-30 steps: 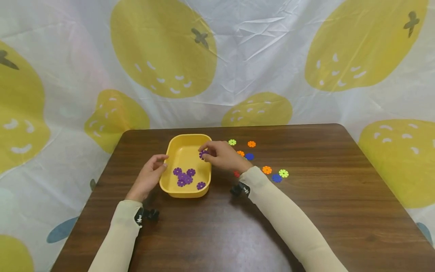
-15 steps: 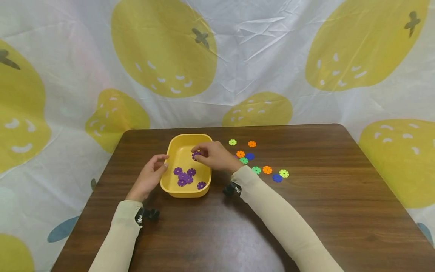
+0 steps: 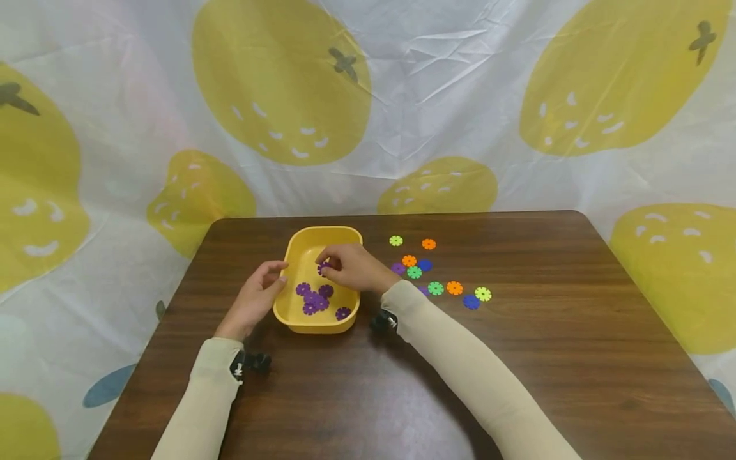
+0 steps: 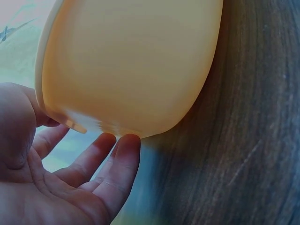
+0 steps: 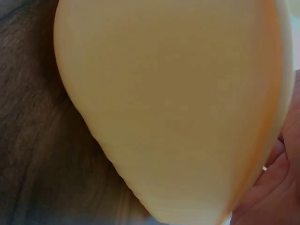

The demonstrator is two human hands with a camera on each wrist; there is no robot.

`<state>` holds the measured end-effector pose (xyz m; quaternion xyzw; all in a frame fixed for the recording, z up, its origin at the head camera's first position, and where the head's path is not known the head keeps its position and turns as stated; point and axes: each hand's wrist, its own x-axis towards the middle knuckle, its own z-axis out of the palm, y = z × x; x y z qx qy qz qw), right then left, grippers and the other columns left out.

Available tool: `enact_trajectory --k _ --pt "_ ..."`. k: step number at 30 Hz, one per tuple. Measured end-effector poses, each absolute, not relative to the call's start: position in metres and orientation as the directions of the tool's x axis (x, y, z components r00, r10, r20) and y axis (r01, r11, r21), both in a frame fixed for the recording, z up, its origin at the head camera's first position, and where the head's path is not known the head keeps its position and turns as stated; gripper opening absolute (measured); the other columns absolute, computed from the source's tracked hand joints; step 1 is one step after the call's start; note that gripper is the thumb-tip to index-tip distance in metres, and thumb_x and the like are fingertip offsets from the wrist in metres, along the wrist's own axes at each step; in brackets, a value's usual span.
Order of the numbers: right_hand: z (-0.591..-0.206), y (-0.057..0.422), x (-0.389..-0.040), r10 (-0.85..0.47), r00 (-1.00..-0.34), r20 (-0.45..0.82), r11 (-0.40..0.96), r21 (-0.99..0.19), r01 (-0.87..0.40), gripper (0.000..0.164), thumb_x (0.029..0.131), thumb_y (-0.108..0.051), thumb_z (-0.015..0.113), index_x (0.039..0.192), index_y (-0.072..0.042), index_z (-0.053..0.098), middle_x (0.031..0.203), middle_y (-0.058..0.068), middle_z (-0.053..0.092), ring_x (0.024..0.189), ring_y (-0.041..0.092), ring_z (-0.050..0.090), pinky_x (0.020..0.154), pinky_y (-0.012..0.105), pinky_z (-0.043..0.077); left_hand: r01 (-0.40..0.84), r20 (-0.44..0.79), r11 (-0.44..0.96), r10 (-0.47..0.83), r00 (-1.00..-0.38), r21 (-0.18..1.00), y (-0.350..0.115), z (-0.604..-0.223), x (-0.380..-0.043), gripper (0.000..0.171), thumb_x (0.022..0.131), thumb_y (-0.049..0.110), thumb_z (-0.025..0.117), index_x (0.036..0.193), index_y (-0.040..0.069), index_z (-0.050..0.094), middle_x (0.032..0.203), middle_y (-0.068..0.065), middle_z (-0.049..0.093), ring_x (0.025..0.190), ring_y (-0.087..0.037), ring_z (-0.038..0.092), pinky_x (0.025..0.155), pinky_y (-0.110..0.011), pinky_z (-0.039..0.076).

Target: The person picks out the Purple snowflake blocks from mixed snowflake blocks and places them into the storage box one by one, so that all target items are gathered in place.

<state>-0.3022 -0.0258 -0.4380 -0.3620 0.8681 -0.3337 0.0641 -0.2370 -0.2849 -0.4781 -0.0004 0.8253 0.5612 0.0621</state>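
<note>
My left hand [image 3: 250, 300] grips the left rim of a yellow plastic tub [image 3: 301, 327]. In the left wrist view its fingertips [image 4: 127, 147] touch the outer wall, and the thumb goes over the rim. My right hand [image 3: 353, 268] reaches over the tub's right side and pinches a purple notched plastic disc [image 3: 323, 269], partly hidden by the fingers, above the tub floor. Several purple discs [image 3: 311, 298] lie clustered in the near half of the tub, and a lone purple disc [image 3: 342, 314] lies at the near right corner. The tub wall [image 5: 164, 108] hides most of the right hand in the right wrist view.
Right of the tub, loose notched discs lie on the brown wooden table [image 3: 546, 332]: orange [image 3: 429, 244], yellow-green [image 3: 483, 294], green [image 3: 435, 289], blue [image 3: 471, 302] and purple [image 3: 398, 269]. The right forearm crosses beside them. A fruit-patterned curtain [image 3: 402, 96] hangs behind the table.
My right hand has moved left, farther over the tub, with the purple disc in its fingers. Discs formerly behind the wrist now show on the table. My left hand keeps its place on the rim.
</note>
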Motion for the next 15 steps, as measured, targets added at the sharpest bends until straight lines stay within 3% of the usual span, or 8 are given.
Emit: enact_trajectory --k 15 --pt "-0.4356 -0.0189 -0.2979 -0.617 -0.750 0.239 0.503 -0.614 -0.609 0.023 0.101 -0.021 0.070 0.117 -0.006 0.077 0.089 0.001 0.072 0.079 0.014 0.062 0.068 0.024 0.052 -0.050 -0.080 0.373 0.065 -0.995 0.926 -0.2841 -0.4804 -0.2373 0.043 0.110 0.022 0.056 0.153 0.013 0.050 0.140 -0.029 0.060 0.121 -0.040 0.065 0.093 -0.038 0.057"
